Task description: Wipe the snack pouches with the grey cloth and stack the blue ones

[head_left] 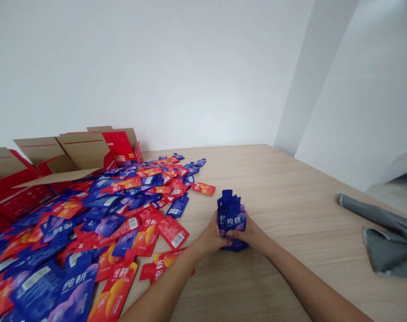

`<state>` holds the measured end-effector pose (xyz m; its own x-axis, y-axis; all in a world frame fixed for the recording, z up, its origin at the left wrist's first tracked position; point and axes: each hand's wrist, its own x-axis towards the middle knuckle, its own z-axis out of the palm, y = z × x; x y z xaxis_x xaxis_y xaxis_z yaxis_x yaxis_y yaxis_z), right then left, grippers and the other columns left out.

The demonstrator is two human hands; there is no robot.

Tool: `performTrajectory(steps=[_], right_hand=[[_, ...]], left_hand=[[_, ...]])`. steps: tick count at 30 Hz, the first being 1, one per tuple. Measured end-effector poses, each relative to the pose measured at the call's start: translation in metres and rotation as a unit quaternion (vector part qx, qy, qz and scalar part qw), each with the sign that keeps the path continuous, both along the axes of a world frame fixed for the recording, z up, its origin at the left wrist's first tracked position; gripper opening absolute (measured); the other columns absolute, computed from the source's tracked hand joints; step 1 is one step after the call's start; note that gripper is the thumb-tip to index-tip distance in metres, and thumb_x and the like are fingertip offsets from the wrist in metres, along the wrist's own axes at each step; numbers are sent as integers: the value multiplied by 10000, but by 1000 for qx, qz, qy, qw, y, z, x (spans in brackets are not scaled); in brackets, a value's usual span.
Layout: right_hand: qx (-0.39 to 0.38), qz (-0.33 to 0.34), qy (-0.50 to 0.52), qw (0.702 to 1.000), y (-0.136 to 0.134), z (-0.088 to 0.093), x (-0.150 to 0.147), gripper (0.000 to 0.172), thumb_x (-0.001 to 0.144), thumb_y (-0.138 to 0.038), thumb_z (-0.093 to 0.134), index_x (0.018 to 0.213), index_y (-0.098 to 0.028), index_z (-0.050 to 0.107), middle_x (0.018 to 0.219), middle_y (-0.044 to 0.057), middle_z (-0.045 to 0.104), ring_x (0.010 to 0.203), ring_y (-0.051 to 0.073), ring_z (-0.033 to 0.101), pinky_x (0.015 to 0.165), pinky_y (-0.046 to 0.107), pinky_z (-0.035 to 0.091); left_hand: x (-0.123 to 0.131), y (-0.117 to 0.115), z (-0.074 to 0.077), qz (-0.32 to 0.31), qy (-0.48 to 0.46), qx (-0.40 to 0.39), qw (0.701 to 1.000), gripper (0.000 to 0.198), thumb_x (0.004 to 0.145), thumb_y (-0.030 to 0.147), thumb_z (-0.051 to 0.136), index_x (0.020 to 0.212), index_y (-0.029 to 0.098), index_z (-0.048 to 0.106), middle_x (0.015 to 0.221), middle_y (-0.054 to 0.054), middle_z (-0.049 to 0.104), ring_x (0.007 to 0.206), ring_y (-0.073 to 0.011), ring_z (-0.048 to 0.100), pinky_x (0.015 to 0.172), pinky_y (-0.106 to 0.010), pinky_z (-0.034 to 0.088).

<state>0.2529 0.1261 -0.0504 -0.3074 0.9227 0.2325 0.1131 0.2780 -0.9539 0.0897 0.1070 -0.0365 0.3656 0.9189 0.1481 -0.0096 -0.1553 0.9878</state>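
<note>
Between my two hands stands an upright bundle of blue pouches [236,219] with white lettering, its lower edge at the tabletop. My left hand [212,235] grips the bundle from the left side, thumb across the front. From the right, my right hand [249,232] wraps round it, its thumb also pressed on the front pouch. The fingers behind the bundle are hidden. Closest to my left forearm lie red pouches with orange fruit prints, one of them a red pouch [172,231] showing a barcode.
A large heap of loose red and blue pouches [106,223] covers the left of the wooden table [290,214]. Open red cardboard boxes [119,145] stand behind it, against the white wall. A grey cloth [387,223] lies at the right edge.
</note>
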Motion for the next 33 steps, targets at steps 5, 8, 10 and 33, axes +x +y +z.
performTrajectory(steps=[5, 8, 10, 33], right_hand=[[16, -61, 50, 997, -7, 9, -6, 631, 584, -408, 759, 1068, -219, 401, 1015, 66, 590, 941, 230, 592, 836, 410, 488], [26, -38, 81, 996, -7, 12, -5, 692, 606, -423, 746, 1144, -242, 351, 1123, 74, 534, 1033, 226, 552, 898, 410, 453], [11, -7, 96, 995, -5, 11, -5, 781, 618, -426, 741, 1236, -268, 289, 1212, 84, 480, 1085, 226, 524, 936, 414, 425], [53, -105, 21, 993, 5, -5, -15, 692, 756, -528, 563, 1279, -211, 238, 1223, 124, 459, 1162, 233, 457, 1024, 420, 331]], left_hand=[[11, 0, 4, 96, -10, 117, 988, 604, 609, 41, 586, 1180, 193, 458, 1139, -58, 570, 1068, -230, 515, 940, -380, 379], [8, 7, 2, 119, 9, 83, 989, 629, 511, 76, 684, 1111, 186, 529, 1102, -60, 594, 1064, -262, 510, 926, -397, 379], [5, 13, -2, 123, -19, 16, 992, 639, 425, 63, 696, 1040, 183, 573, 1029, -45, 624, 1008, -271, 534, 879, -390, 403], [24, -6, -8, 104, -62, -31, 992, 976, 506, 129, 725, 1357, 204, 253, 1265, -112, 458, 1119, -290, 468, 922, -404, 399]])
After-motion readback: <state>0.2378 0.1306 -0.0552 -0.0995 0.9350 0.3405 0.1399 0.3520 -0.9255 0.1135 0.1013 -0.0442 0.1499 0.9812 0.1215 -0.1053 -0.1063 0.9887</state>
